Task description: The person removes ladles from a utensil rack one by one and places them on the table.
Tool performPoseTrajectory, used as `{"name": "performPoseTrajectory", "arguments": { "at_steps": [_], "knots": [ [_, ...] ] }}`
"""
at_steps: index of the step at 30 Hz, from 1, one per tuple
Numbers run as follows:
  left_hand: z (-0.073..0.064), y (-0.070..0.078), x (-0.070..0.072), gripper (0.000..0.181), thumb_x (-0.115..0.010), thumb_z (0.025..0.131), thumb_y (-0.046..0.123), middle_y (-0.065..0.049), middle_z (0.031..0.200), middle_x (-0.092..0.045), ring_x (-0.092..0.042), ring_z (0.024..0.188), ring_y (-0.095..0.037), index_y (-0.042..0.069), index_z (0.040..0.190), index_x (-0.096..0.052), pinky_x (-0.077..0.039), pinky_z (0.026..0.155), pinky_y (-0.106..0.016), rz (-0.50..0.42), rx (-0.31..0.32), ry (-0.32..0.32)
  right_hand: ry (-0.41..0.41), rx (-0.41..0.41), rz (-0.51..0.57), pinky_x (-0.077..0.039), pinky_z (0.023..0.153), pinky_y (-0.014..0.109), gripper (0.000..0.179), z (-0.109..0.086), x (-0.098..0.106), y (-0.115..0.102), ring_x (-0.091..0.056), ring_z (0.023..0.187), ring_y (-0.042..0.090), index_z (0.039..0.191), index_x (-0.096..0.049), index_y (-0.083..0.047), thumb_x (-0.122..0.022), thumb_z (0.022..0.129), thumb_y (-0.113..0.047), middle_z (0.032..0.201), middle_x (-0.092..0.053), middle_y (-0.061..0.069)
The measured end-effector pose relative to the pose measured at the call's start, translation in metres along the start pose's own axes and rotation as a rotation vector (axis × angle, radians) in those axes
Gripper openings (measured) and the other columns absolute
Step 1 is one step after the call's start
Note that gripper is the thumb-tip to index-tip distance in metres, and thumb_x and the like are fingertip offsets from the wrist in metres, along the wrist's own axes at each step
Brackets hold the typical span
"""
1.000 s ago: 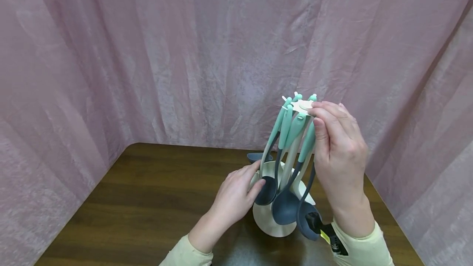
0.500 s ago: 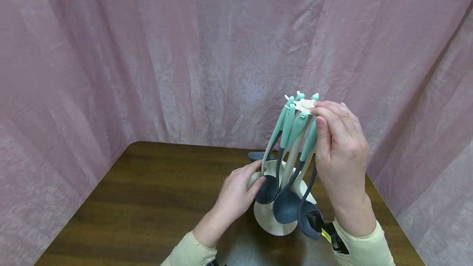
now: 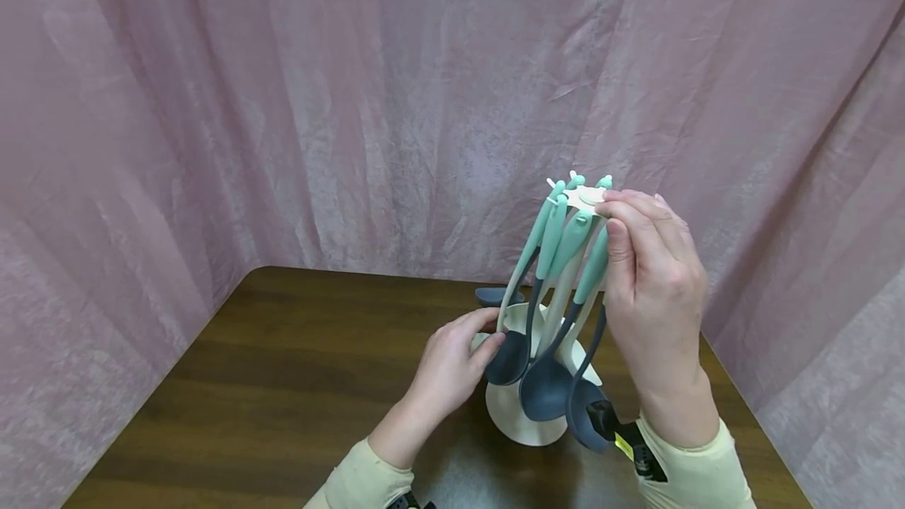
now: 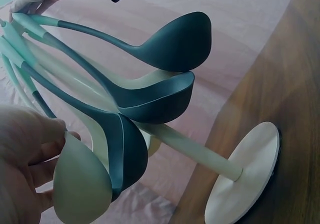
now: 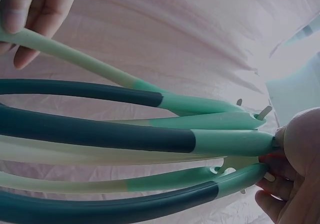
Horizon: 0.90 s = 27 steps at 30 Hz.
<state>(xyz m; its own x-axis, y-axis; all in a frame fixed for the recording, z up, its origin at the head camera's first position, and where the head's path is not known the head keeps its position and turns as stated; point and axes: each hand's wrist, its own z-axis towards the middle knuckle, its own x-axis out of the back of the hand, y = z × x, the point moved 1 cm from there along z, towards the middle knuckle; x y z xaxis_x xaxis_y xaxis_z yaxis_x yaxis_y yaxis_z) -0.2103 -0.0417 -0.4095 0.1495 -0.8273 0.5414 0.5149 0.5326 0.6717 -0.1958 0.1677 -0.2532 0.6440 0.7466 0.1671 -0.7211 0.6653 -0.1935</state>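
Observation:
A cream utensil stand with a round base (image 3: 526, 424) and a star-shaped top (image 3: 585, 196) bears several hanging utensils with mint-green handles. My right hand (image 3: 657, 273) pinches the edge of the stand's top between thumb and fingers. Low on the left side, my left hand (image 3: 448, 360) pinches the neck of a cream serving spoon (image 4: 82, 184). Its bowl shows in the left wrist view, while the hand mostly covers it in the head view. Beside it hang a dark ladle (image 3: 507, 360), a second dark ladle (image 3: 547, 389) and a dark round-bowled utensil (image 3: 585, 415).
A dark utensil head (image 3: 495, 296) sticks out behind the stand, with more cream utensils between. The stand rests on a brown wooden table (image 3: 304, 383). A pink curtain (image 3: 438, 100) hangs behind the table. Each wrist carries a black camera strap, such as the right one (image 3: 646, 458).
Both hands keep their grips. The front ladles and the left hand have shifted very slightly left against the base over the last half second, and the view has tilted a little.

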Motion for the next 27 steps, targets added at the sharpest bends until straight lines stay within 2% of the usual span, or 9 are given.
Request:
{"name": "performPoseTrajectory", "arguments": {
  "at_steps": [7, 16, 27],
  "knots": [
    [0.0003, -0.0024, 0.005, 0.023, -0.079, 0.105, 0.018, 0.001, 0.116, -0.079, -0.075, 0.107, -0.018, 0.012, 0.128, -0.079, -0.061, 0.092, -0.046, -0.009, -0.007, 0.034, -0.007, 0.003, -0.01, -0.041, 0.124, 0.049, 0.023, 0.0017, -0.0031, 0.0018, -0.069, 0.126, 0.037, 0.119, -0.08, 0.001, -0.064, 0.112, -0.013, 0.127, -0.078, 0.014],
    [-0.0029, -0.0056, 0.0074, 0.018, -0.081, 0.103, 0.015, 0.003, 0.11, -0.079, -0.074, 0.103, -0.015, 0.013, 0.121, -0.081, -0.061, 0.09, -0.043, -0.032, 0.013, 0.053, -0.027, 0.012, -0.021, -0.041, 0.124, 0.049, 0.024, -0.0023, -0.0056, 0.007, -0.069, 0.127, 0.037, 0.12, -0.08, 0.001, -0.063, 0.112, -0.013, 0.128, -0.078, 0.013],
    [-0.0023, -0.0055, 0.0103, 0.013, -0.082, 0.102, 0.014, 0.01, 0.099, -0.075, -0.071, 0.093, -0.007, 0.018, 0.114, -0.08, -0.059, 0.086, -0.038, -0.057, -0.004, 0.074, -0.031, 0.007, -0.042, -0.04, 0.124, 0.049, 0.025, -0.0045, -0.0042, 0.0087, -0.069, 0.129, 0.035, 0.122, -0.08, -0.001, -0.062, 0.113, -0.015, 0.13, -0.077, 0.012]
  ]
}}
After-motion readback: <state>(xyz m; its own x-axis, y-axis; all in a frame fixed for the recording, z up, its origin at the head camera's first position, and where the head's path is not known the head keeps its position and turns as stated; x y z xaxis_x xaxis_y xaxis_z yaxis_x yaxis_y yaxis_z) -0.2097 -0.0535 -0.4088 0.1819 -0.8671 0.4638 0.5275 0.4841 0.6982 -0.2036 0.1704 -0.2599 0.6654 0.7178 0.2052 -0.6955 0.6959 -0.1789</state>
